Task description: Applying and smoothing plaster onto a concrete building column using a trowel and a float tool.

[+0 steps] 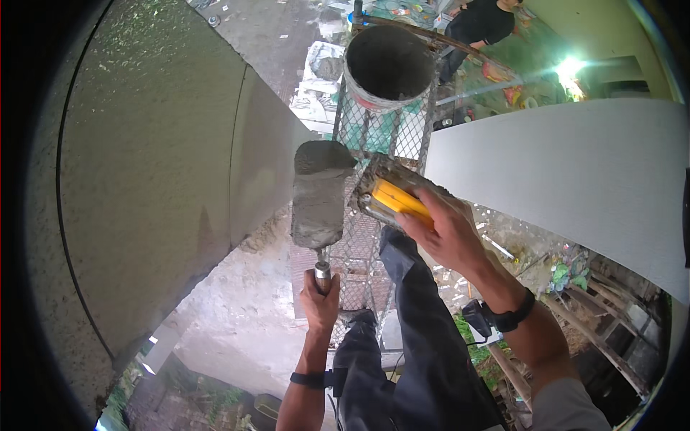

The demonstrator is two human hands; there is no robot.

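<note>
My left hand (319,305) is closed round the wooden handle of a trowel (323,267). A thick slab of wet grey mortar (318,197) covers the trowel's broad blade. To the right of it, my right hand (449,233) grips the yellow handle of a plastering float (392,195). The float's plate is smeared with mortar, and its left end is beside the mortar on the trowel; whether they touch I cannot tell. Beyond both tools stands a mortar-crusted bucket (388,68) with a dark, grey-coated inside.
I stand on a raised metal mesh platform (359,244), the ground well below. A grey plastered wall (158,136) rises close on the left, a pale wall (568,172) on the right. Another person (480,32) is beyond the bucket. Wooden poles (596,337) lie at lower right.
</note>
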